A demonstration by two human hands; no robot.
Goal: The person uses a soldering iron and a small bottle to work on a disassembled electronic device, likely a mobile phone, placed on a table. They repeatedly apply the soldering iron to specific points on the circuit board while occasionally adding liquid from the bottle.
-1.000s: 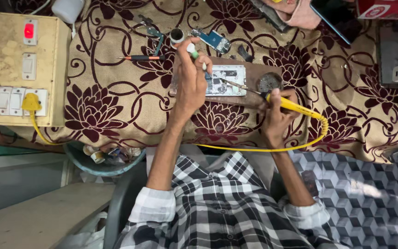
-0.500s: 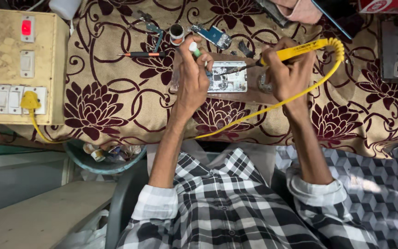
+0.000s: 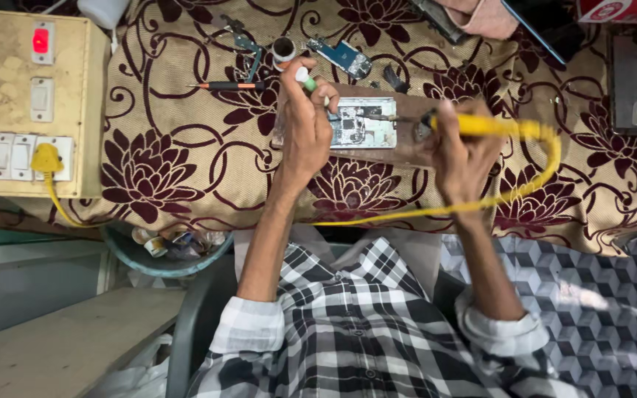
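A: Where was the circuit board?

B: Flat on a small brown block on the desk, under both hands. The block likely kept heat off the cloth.

A: Right hand?

B: Grip closed tight round the yellow soldering iron, pen-style, metal tip laid in toward the board. Its yellow cord looped back clear of the work.

A: Left hand?

B: Fingers pinched shut on a thin white-and-green stick. Heel of the hand seemed braced at the board's edge, probably for steadiness.

A: Surroundings?

B: Plush maroon floral cloth, black-and-orange screwdriver, small blue board, and a beige switch box with a yellow plug.
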